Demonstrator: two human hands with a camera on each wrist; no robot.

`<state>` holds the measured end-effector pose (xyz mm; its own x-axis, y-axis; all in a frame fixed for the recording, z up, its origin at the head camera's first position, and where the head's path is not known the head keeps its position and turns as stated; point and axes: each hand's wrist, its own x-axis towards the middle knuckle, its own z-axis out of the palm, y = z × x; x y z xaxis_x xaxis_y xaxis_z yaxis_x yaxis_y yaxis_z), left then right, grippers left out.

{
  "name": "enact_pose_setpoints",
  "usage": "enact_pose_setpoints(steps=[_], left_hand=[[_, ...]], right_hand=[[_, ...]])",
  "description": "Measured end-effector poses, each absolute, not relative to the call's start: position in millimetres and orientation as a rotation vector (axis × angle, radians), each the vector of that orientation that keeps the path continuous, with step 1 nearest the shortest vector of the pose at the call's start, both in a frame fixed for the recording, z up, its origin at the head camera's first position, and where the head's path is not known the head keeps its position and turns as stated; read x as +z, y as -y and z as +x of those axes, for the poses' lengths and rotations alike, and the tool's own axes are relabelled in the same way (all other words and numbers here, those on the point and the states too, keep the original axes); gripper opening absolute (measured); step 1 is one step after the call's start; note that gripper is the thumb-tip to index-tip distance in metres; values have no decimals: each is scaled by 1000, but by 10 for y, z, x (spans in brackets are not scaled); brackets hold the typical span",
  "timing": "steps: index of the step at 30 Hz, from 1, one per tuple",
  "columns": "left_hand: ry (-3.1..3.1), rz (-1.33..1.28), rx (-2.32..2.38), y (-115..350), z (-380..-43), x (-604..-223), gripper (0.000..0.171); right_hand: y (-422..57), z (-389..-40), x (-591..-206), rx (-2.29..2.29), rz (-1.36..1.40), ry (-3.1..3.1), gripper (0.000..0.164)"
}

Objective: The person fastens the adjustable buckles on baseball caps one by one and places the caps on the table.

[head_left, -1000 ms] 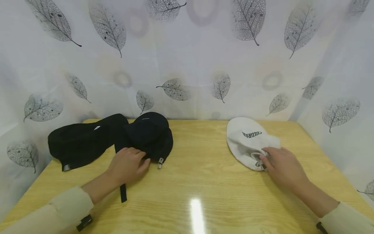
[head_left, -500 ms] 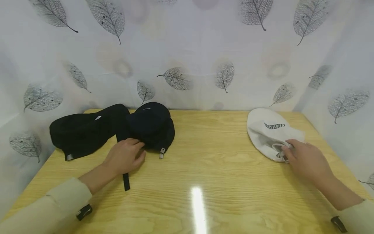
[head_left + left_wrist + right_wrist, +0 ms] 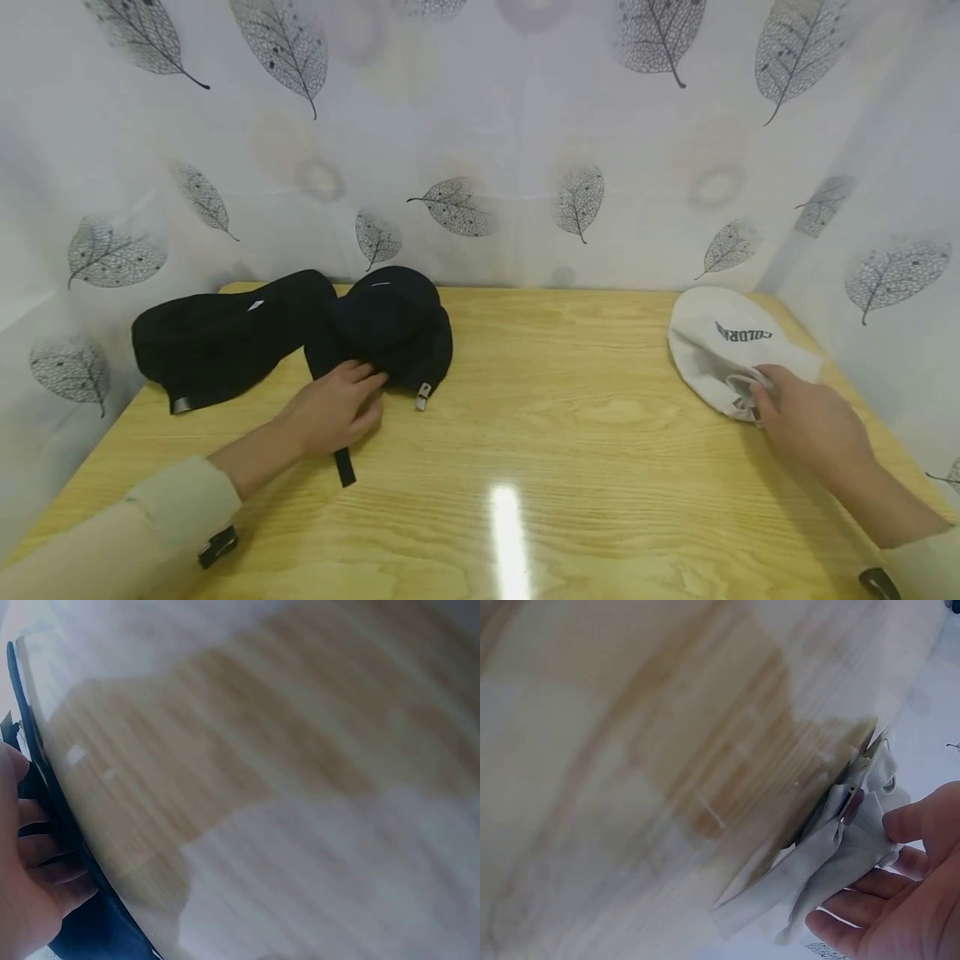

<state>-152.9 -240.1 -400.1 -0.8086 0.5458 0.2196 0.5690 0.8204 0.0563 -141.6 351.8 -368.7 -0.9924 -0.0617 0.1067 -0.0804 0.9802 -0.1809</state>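
Observation:
In the head view, a white cap (image 3: 716, 342) with dark "COLORADO"-like lettering, partly cut off by folds, lies at the table's right. My right hand (image 3: 817, 425) pinches its near edge by the back opening. The right wrist view shows the crumpled white cap (image 3: 847, 840) at the thumb and fingers. A dark navy cap (image 3: 386, 325) sits left of centre, a metal buckle (image 3: 423, 397) at its near edge and a loose strap (image 3: 344, 467) hanging nearer. My left hand (image 3: 330, 412) holds its near edge. In the left wrist view, curled fingers (image 3: 56, 862) lie against the dark fabric.
A black cap (image 3: 217, 342) lies at the far left, touching or overlapping the navy cap. All rest on a wood-grain table (image 3: 540, 400). A leaf-printed curtain (image 3: 502, 125) encloses the back and sides. A bright light reflection (image 3: 510, 533) shows near the front.
The right hand and white cap have moved to the right, away from the navy cap. The left hand has shifted slightly, and the loose strap has swung right. The head view has tilted down slightly.

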Motion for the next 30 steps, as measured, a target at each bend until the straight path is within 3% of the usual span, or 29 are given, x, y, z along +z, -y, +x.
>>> enact_pose_setpoints(steps=[9, 18, 24, 30], left_hand=[[2871, -873, -188, 2412, -1517, -4007, 42], [2925, -934, -229, 2376, -1536, -4016, 49], [2911, -956, -223, 2335, -1539, -4016, 50], [2894, -993, -191, 2272, -1564, -4026, 50]], right_hand=[[-3611, -1446, -3707, 282, 113, 2988, 36], [-3580, -1435, -3668, 308, 13, 3024, 58], [-3534, -1460, -3688, 254, 62, 2967, 49], [-3437, -1476, -3700, 303, 79, 2955, 51]])
